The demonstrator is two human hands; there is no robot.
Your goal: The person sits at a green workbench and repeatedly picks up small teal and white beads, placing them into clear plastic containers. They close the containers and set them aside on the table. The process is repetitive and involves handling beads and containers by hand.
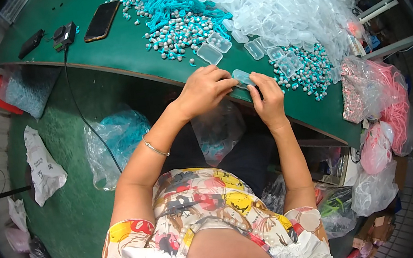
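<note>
Head view: looking down on a green table [130,56], bent along its near edge by the fisheye.
Far-left items: set well apart from the beads, probably to avoid mixing; made up of 1 dark case [31,44], 1 black device [65,37] with a cable [73,86] trailing over the edge, and 1 phone [101,21] lying flat.
Left bead pile [170,34]: spread loose against turquoise cords [170,2], seemingly within easy reach.
Open box [209,54]: lying flat just beside the left bead pile, probably hinged to the part at its right.
Left hand [206,87]: curled nearly closed, pinching the left end of the clear box, apparently to brace it; cannot tell of anything else under the fingers.
Clear box [243,77]: held between 2 hands near the table's front edge, likely to be steadied from each end.
Right hand [268,95]: slightly open between thumb and fingers, gripping the box's right end.
Box heap [285,11]: piled high toward the back, perhaps to prevent sliding off.
Right bead pile [313,77]: scattered around and beneath several clear boxes.
Far-right bag [359,89]: filled with small pale pieces, placed beside pink cords [393,106], presumably to contain them.
</note>
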